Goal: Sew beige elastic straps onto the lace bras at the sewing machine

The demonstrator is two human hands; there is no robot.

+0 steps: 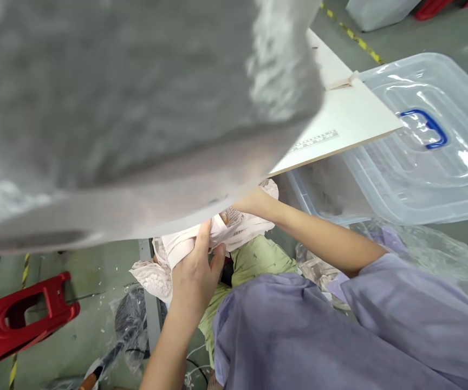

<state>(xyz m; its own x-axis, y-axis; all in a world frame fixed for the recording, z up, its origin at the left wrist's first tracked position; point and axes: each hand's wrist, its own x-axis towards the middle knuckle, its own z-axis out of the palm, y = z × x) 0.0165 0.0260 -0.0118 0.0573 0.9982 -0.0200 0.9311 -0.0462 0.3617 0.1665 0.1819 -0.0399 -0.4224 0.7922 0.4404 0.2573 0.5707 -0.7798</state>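
Observation:
Pale pink lace fabric (234, 238), perhaps a garment, lies bunched over my lap, with a smooth pale band along its near side. My left hand (195, 271) grips this band, thumb on the near side and fingers reaching over it. On the fabric's right part rests my right hand (256, 201); its fingers are hidden behind a big blurred grey-white object (136, 108) close to the camera. That object also covers the far edge of the fabric.
A white tabletop (356, 111) with a printed ruler strip (317, 140) juts in at the right. Beyond it stands a clear plastic bin with a lid (388, 162) and blue handle (435, 130). A red plastic stool (26, 319) lies on the floor at left.

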